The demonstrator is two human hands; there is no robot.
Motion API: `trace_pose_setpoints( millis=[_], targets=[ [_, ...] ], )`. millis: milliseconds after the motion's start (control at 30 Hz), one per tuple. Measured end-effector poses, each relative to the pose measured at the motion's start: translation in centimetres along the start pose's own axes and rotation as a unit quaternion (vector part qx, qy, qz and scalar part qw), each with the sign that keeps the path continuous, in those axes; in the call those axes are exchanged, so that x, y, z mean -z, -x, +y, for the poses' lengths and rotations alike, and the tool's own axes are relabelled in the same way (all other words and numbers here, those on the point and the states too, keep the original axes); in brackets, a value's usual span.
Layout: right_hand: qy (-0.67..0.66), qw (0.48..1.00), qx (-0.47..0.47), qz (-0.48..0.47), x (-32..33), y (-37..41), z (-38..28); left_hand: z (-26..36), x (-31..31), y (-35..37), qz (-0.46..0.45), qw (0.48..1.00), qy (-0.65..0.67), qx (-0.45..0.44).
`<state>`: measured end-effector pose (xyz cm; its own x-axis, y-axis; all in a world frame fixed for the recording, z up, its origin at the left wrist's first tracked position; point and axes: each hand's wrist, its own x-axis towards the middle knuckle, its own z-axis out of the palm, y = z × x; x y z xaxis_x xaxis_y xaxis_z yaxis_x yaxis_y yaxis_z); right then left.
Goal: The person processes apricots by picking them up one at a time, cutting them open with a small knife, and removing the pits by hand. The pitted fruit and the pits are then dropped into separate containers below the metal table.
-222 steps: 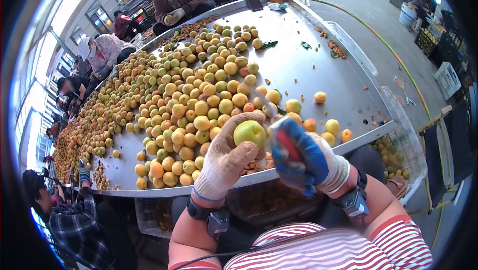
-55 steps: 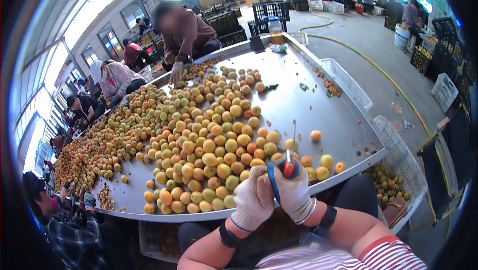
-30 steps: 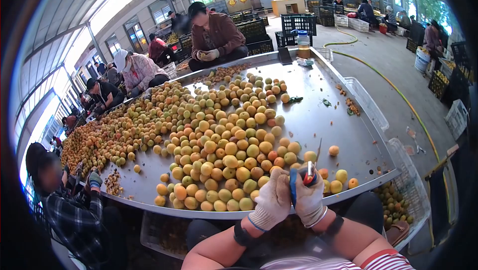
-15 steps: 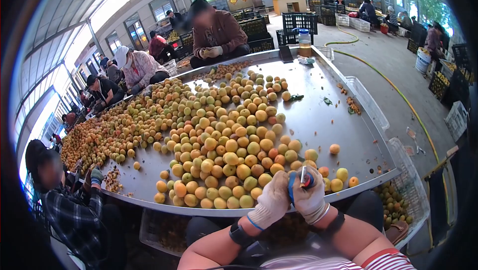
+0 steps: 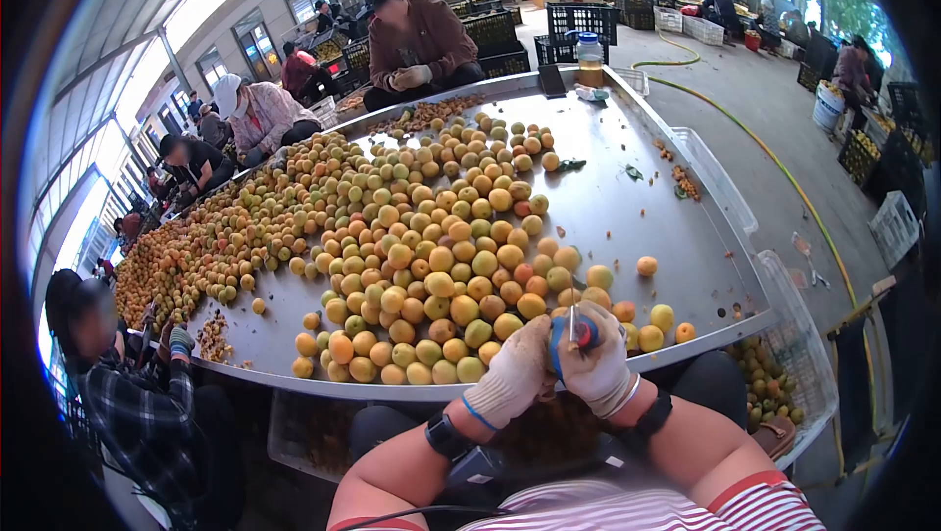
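Foreground: the gloved right hand (image 5: 600, 364) has its fingers closed round the handle of a thin-bladed tool (image 5: 584, 332), blade upward; the gloved left hand (image 5: 524, 360) meets it, though how far its fingers close, and on what, cannot be told. Beside, below the edge, a plastic crate (image 5: 821, 364) contains fruit. Whole apricots (image 5: 441, 284) crowd the tabletop (image 5: 667, 237) just beyond the hands; against the small scraps (image 5: 684, 181), most appear unworked. No obstruction separates hands and nearest fruit. Far corner: a lidded jar (image 5: 589, 59).
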<state>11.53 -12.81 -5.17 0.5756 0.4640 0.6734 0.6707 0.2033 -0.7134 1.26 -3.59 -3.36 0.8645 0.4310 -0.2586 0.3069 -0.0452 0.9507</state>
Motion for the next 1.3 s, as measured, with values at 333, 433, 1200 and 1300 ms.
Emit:
trace_pose_setpoints(
  millis=[333, 433, 1200, 1300],
  targets=[
    [0.011, 0.999, -0.005, -0.051, 0.8, 0.2, -1.0, 0.1, 0.0, 0.5, 0.001, 0.952, 0.253, 0.170],
    [-0.004, 0.997, -0.017, -0.082, 1.2, 0.4, -1.3, 1.2, -0.5, 1.3, -0.006, 0.945, 0.270, 0.187],
    [-0.021, 0.994, 0.084, -0.071, 4.2, 1.4, -2.8, 1.0, -1.7, 3.0, -0.141, 0.897, 0.323, 0.266],
    [-0.006, 0.992, 0.099, -0.074, 4.6, 1.5, -3.2, 1.0, -1.9, 3.4, -0.148, 0.899, 0.320, 0.260]
  ],
)
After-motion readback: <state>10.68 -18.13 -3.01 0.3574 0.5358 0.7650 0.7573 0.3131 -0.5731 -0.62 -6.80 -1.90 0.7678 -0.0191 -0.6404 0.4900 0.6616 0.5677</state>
